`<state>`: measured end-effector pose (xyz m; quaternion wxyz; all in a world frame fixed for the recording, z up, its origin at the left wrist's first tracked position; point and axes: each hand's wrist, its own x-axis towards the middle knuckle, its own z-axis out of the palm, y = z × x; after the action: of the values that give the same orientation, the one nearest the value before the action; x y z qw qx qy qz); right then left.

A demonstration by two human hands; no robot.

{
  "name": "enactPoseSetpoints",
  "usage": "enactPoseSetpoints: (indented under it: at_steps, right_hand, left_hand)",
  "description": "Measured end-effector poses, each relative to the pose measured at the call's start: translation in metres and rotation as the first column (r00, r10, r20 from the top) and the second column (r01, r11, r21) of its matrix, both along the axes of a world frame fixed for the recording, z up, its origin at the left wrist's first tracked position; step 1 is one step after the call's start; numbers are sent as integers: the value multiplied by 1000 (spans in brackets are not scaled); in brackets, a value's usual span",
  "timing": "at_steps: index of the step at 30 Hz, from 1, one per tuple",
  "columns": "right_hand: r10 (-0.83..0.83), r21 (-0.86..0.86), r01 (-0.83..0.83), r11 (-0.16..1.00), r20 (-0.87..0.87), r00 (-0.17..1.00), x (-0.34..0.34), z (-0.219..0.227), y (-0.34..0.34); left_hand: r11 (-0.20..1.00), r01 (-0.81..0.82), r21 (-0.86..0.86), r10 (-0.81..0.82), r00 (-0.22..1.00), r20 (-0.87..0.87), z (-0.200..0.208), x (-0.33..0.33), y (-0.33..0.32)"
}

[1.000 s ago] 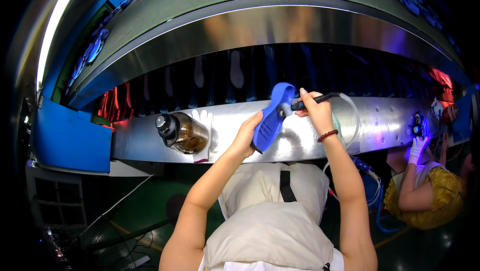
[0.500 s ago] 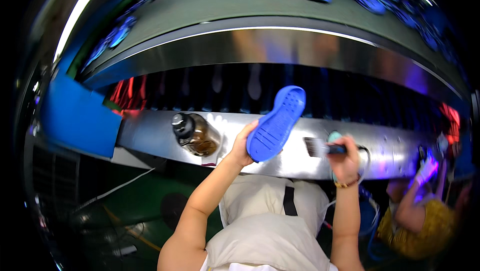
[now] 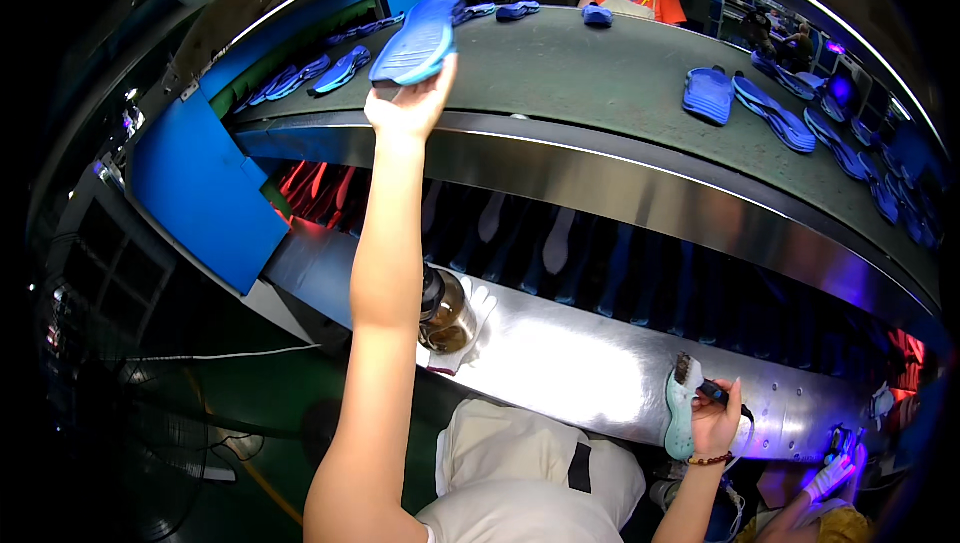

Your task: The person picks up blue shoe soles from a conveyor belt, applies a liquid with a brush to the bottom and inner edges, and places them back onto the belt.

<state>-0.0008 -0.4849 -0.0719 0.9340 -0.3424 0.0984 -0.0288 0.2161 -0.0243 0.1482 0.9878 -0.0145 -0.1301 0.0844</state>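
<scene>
Reaching up — left hand (image 3: 408,108): fingers were closed on the heel end of a blue shoe sole (image 3: 418,35), held tilted at the near edge of the upper conveyor belt (image 3: 610,78); whether it already touched the belt I could not tell.
Right hand (image 3: 715,423): it was wrapped round a small dark-handled brush (image 3: 698,383), low by the steel shelf (image 3: 570,368), with a pale green sole (image 3: 681,409) touching it.
Done, by my reckoning: this blue sole looked finished with at the bench and as good as delivered.
Left: letting it go among the others, then, I judged, the pale green sole.
Belt: more blue soles (image 3: 760,108) lay spread along it, well apart from the raised one.
Shelf: a brown glass jar (image 3: 447,311) stood on a white glove (image 3: 470,328), just beside the raised forearm.
Nearby: another person's gloved hand (image 3: 832,475) showed at the lower right, under violet light.
</scene>
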Motion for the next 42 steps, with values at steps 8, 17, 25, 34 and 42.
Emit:
enactPoseSetpoints:
  at_steps: [8,17,25,34,42]
  right_hand:
    - [-16,-9,16,1000,-42,999,-7,-14,-1]
    - [-104,-35,105,994,23,994,-5,-23,-4]
    - [-106,70,106,992,5,994,-18,-12,-12]
    - [-168,16,171,985,-108,980,-15,-14,-15]
    - [-212,-50,209,977,-43,976,-7,-20,-14]
  left_hand:
    - [174,-375,910,776,622,108,-20,52,-3]
    - [-664,-568,486,-8,656,755,6,55,-204]
    - [-958,-287,10,-154,543,826,0,73,-279]
    - [37,-751,659,738,465,489,-35,-42,-179]
    - [513,166,842,-85,986,-143,-158,-136,-144]
